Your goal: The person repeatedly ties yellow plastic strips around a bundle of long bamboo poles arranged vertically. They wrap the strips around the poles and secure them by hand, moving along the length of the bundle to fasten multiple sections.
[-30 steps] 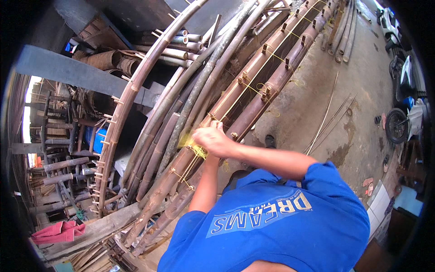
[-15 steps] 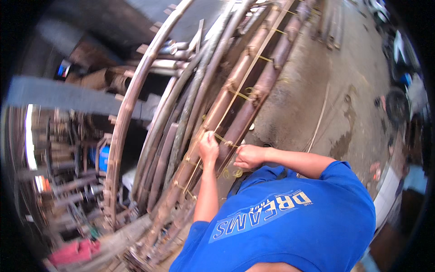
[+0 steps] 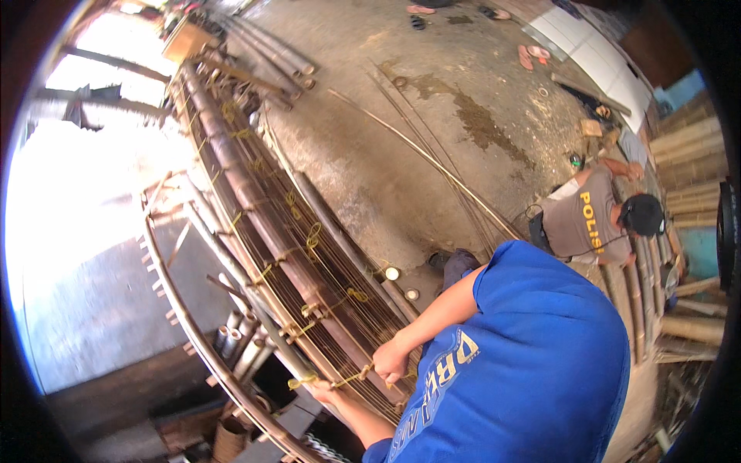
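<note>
A long bamboo frame (image 3: 243, 185) of thick brown poles and thin slats runs from the upper left to my hands, with yellow cord tied across it at intervals. At its near end a yellow cord (image 3: 351, 379) stretches crosswise between my two hands. My right hand (image 3: 391, 361) is closed in a fist over the slats, at the cord's right end. Lower and further left, my left hand (image 3: 323, 392) is at the frame's outer edge, beside a loop of the same cord. Its fingers are partly hidden, but they appear closed on the cord.
A curved wooden rail with short pegs (image 3: 166, 282) stands left of the frame. Several loose poles (image 3: 266, 50) and a long thin strip (image 3: 432, 158) lie on the concrete floor. To the right, another person in a brown shirt (image 3: 583, 216) crouches beside bamboo poles.
My view has swung round, so the frame now leans the other way and the person at right shows. Both hands remain at the yellow cord, now lower in the picture.
</note>
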A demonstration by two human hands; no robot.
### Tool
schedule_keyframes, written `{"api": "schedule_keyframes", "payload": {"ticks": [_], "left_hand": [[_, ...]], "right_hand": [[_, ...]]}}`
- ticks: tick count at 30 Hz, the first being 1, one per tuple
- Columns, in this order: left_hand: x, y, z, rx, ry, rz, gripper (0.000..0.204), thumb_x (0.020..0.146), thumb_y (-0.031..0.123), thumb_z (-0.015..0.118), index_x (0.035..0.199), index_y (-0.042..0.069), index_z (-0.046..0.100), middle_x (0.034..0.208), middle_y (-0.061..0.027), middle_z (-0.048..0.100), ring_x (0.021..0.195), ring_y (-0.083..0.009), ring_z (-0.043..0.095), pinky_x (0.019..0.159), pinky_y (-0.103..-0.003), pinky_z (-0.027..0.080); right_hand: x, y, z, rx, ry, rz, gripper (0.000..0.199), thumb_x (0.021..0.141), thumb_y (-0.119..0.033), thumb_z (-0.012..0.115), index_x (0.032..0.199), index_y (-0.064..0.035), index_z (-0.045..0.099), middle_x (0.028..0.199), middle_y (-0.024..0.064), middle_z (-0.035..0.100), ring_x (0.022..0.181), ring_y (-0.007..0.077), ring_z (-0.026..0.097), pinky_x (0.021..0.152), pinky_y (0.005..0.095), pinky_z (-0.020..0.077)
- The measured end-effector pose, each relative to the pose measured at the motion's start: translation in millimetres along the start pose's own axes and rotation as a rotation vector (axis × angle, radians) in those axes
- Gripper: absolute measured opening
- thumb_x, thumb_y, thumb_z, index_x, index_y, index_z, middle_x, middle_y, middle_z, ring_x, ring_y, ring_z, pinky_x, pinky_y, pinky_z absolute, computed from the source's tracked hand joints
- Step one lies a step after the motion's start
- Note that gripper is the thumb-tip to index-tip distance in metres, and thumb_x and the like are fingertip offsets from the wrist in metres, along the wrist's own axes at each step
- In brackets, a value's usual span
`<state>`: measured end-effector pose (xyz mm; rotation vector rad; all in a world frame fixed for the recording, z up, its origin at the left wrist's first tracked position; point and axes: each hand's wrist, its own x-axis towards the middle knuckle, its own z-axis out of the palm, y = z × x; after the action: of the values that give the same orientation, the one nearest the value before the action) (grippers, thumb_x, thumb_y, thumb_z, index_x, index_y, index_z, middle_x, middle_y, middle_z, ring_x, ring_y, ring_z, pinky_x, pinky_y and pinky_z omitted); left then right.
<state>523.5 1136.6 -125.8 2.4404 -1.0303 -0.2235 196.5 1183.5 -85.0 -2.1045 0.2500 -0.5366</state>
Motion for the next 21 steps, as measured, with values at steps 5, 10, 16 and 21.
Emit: {"api": "schedule_keyframes", "payload": {"ticks": [5,10,16,21], "left_hand": [[21,-25,12,0.052,-0.001,0.042,0.034,0.081,0.02,0.048,0.081,-0.006,0.07,0.079,-0.019,0.07,0.067,-0.0327,0.064,0.061,-0.044,0.049],[22,-26,13,0.151,0.184,0.084,0.034,0.082,0.02,0.048,0.082,-0.005,0.071,0.08,-0.0225,0.07,0.069,-0.0372,0.065,0.063,-0.046,0.05],[6,-26,-6,-0.082,-0.042,-0.057,0.024,0.09,0.022,0.054,0.081,0.003,0.064,0.07,-0.007,0.061,0.06,-0.0193,0.054,0.051,-0.037,0.043],[-48,-53,-66,-0.4,-0.042,-0.054,0.042,0.095,0.028,0.059,0.123,-0.005,0.058,0.1,-0.0106,0.068,0.085,-0.0176,0.064,0.079,-0.032,0.051]], "right_hand": [[-8,-6,-13,0.054,0.022,0.017,0.036,0.083,-0.032,0.055,0.066,-0.0033,0.068,0.064,0.0199,0.062,0.064,0.0408,0.06,0.062,0.0511,0.0459],[-9,1,-9,0.062,0.016,-0.006,0.035,0.082,-0.031,0.055,0.065,-0.0032,0.067,0.063,0.0202,0.062,0.064,0.0406,0.06,0.061,0.0512,0.0454],[4,12,12,-0.027,-0.024,-0.078,0.033,0.077,-0.036,0.058,0.064,-0.0078,0.068,0.066,0.018,0.065,0.063,0.0401,0.062,0.06,0.0513,0.0473],[4,13,16,-0.121,-0.157,-0.138,0.02,0.076,-0.026,0.059,0.072,-0.0065,0.062,0.073,0.0145,0.065,0.08,0.0329,0.064,0.083,0.0463,0.0469]]}}
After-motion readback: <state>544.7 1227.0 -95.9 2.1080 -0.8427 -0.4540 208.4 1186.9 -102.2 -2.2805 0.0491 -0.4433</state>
